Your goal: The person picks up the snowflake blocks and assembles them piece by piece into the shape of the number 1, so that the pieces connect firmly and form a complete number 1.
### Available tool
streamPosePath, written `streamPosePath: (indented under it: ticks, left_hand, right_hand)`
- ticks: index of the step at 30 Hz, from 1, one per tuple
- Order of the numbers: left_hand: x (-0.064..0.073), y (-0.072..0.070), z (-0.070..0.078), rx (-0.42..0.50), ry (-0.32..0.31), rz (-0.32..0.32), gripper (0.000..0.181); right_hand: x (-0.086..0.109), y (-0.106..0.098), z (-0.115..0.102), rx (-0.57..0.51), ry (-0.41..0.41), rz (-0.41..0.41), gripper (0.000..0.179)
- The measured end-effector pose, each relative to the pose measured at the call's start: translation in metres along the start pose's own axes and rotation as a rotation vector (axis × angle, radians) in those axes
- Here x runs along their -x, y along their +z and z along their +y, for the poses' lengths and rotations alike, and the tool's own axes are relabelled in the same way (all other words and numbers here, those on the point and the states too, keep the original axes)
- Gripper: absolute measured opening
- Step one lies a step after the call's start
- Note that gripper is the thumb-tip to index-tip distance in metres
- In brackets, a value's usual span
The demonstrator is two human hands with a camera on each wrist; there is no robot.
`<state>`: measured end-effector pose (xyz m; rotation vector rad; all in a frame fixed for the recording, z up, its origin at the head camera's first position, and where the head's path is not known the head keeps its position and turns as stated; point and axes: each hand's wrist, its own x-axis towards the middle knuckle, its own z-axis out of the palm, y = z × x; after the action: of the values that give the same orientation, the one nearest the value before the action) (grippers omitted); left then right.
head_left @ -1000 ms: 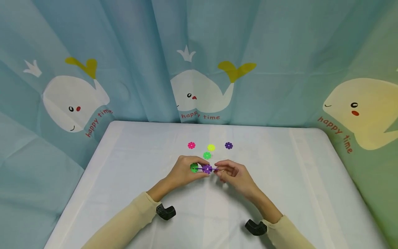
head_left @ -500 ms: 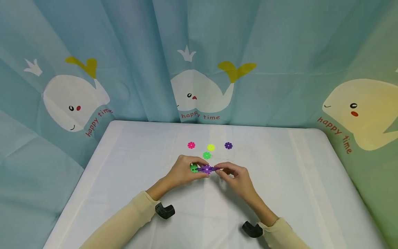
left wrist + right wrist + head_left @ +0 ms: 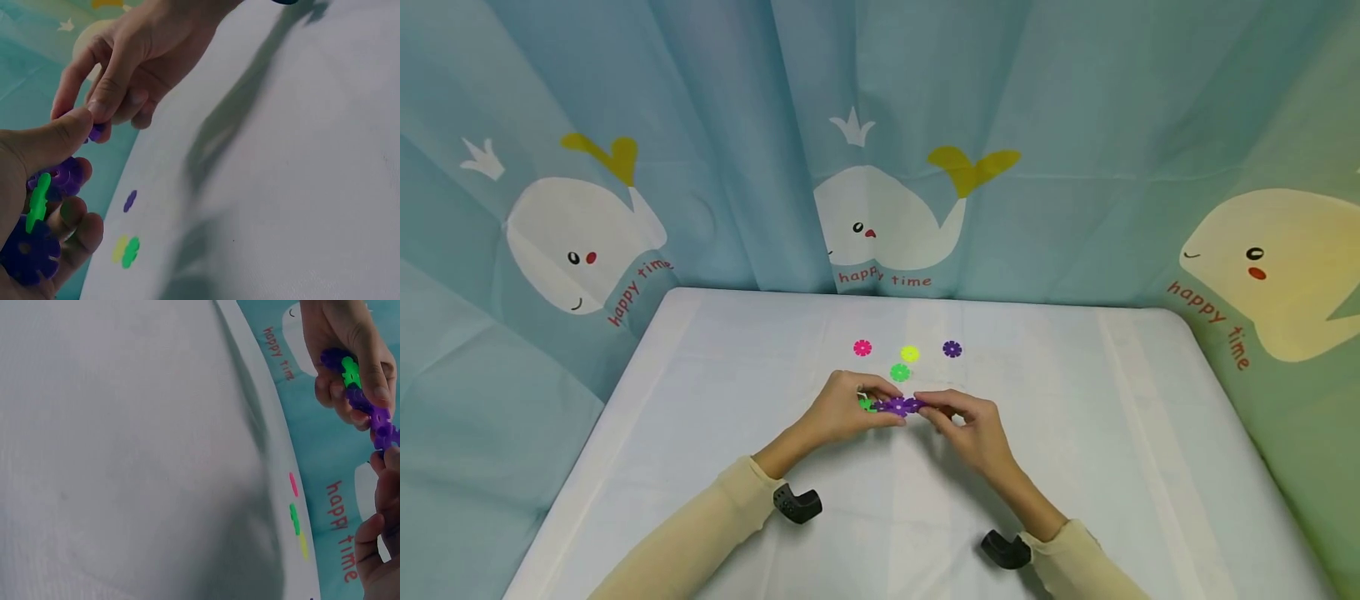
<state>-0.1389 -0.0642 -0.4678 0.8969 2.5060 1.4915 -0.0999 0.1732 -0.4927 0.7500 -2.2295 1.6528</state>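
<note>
Grips the green-and-purple disc chain point(image 3: 898, 407) at the frame's lower middle, with thumb and fingers of the left hand point(image 3: 838, 408) curled round it. Above, on the white table point(image 3: 737, 358): 1 pink disc point(image 3: 858, 348), 1 green disc point(image 3: 896, 372), 1 yellow disc point(image 3: 910, 354), 1 purple disc point(image 3: 947, 349). Rightmost, pinches the chain's end between right hand's point(image 3: 981, 425) thumb and fingertips.

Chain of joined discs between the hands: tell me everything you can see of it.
The chain is made of notched purple discs, with a green disc near one end, and looks like glossy plastic. Neighbouring discs sit at angles to each other. It runs roughly crosswise in the head view, held up off the table. The left hand holds it between thumb and fingers; the right hand pinches its other end. Fingers hide parts, so I can't give an exact count.
</note>
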Motion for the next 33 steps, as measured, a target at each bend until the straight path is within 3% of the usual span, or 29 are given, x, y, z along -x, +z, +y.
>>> streamPosePath:
  ticks: [5, 15, 33]
  left_hand:
    - [-0.001, -0.001, 0.002, 0.018, -0.013, -0.014, 0.031]
    - [-0.002, -0.003, 0.001, 0.043, -0.009, -0.05, 0.031]
    - [-0.003, -0.002, -0.002, 0.087, 0.027, -0.078, 0.03]
  right_hand:
    - [-0.001, 0.001, -0.003, -0.076, 0.023, 0.012, 0.023]
    - [-0.001, 0.001, -0.006, -0.112, 0.042, 0.009, 0.022]
    - [-0.005, 0.002, -0.016, -0.048, 0.022, 0.031, 0.022]
